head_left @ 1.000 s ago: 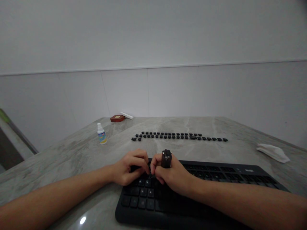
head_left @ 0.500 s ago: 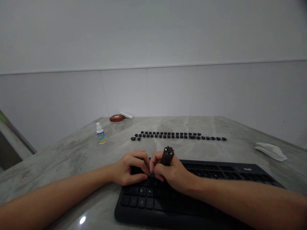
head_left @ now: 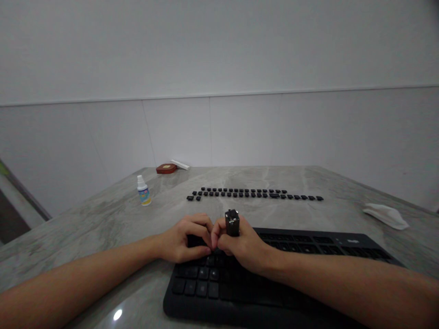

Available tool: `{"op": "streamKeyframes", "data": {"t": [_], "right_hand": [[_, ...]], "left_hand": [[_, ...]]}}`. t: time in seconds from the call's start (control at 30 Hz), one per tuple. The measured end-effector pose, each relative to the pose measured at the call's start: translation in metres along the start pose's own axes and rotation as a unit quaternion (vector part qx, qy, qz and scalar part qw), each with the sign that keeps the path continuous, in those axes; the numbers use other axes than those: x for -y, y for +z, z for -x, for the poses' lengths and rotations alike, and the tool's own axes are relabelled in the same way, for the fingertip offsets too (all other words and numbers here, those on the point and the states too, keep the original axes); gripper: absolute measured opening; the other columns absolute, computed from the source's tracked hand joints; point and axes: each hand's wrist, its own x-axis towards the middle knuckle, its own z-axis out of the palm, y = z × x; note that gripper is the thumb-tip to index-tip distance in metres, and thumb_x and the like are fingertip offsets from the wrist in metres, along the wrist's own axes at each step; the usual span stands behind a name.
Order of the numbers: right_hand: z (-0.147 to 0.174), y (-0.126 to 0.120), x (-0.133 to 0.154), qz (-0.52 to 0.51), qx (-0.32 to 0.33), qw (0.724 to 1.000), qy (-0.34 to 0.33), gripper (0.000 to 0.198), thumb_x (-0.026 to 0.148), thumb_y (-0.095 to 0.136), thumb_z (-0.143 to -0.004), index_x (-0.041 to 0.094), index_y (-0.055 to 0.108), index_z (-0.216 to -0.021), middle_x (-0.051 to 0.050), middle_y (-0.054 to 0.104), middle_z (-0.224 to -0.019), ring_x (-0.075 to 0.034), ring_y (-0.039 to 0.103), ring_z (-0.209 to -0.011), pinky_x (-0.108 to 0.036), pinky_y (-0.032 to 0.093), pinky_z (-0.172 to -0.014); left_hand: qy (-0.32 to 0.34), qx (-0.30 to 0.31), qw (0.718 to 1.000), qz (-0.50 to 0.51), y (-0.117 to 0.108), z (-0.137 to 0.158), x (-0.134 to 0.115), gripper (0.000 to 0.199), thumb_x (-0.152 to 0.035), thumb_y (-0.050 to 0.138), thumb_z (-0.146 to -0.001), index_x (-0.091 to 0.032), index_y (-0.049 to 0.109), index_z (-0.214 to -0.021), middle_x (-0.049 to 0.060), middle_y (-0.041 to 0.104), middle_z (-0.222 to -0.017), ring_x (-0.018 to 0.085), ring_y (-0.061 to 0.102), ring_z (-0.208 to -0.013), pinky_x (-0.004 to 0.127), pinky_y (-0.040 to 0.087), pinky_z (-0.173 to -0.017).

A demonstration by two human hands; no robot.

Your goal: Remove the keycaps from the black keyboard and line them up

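A black keyboard lies in front of me, its near left keys in place and key positions along its far right side bare of caps. My left hand rests over its upper left part, thumb and fingertips drawn together; what lies between them is hidden. Close against those fingertips is my right hand, closed around a dark square-ended handheld tool that sticks up from the fist. The tool's lower end is out of sight behind my fingers. Beyond the hands, black keycaps lie in rows on the table.
The grey marbled table reaches back to a pale wall. A small white bottle with a colourful label stands at the left. Behind it are a red-brown case and a white strip. A white cloth-like piece lies at the right.
The tool in my right hand has swung left and stands more upright. My right fingers have shifted slightly left, and the left hand has barely moved.
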Motion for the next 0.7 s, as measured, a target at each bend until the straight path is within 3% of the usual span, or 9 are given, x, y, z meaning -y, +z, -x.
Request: {"op": "streamKeyframes", "data": {"t": [0.13, 0.23, 0.37, 0.7], "right_hand": [[-0.0007, -0.0019, -0.0007, -0.008, 0.025, 0.999, 0.031, 0.009, 0.014, 0.052, -0.059, 0.016, 0.060, -0.058, 0.007, 0.037, -0.044, -0.007, 0.032, -0.044, -0.022, 0.026, -0.047], [-0.0011, -0.0037, -0.0021, -0.055, 0.043, 0.995, 0.078, 0.013, 0.026, 0.057, -0.066, 0.016, 0.059, -0.058, 0.007, 0.039, -0.039, -0.007, 0.031, -0.036, -0.023, 0.023, -0.042], [-0.0012, -0.0058, -0.0027, -0.112, 0.045, 0.988, 0.095, 0.043, 0.048, 0.052, -0.078, 0.015, 0.057, -0.050, 0.002, 0.043, -0.036, -0.010, 0.042, -0.034, -0.026, 0.032, -0.043], [0.0018, -0.0078, -0.0040, -0.194, 0.050, 0.970, 0.135, 0.057, 0.065, 0.051, -0.079, 0.011, 0.064, -0.064, -0.005, 0.058, -0.048, -0.015, 0.057, -0.043, -0.027, 0.044, -0.046]], "left_hand": [[-0.002, 0.004, 1.000, -0.007, 0.0001, 0.0004, 0.0001, 0.007, -0.018, 0.061, -0.084, -0.014, 0.067, -0.082, 0.009, 0.063, -0.090, 0.019, 0.059, -0.088, 0.035, 0.049, -0.084], [-0.002, 0.010, 1.000, -0.008, -0.0005, -0.0001, -0.0002, 0.008, -0.019, 0.061, -0.084, -0.014, 0.067, -0.084, 0.009, 0.063, -0.090, 0.019, 0.060, -0.087, 0.033, 0.049, -0.083], [0.002, 0.008, 1.000, -0.010, -0.0011, -0.0007, -0.0020, 0.007, -0.019, 0.062, -0.084, -0.014, 0.068, -0.083, 0.009, 0.065, -0.090, 0.019, 0.061, -0.087, 0.031, 0.049, -0.079], [0.002, 0.008, 1.000, -0.013, -0.0010, 0.0000, -0.0010, 0.020, -0.033, 0.062, -0.088, -0.015, 0.070, -0.083, 0.009, 0.064, -0.091, 0.019, 0.060, -0.089, 0.034, 0.050, -0.083]]}}
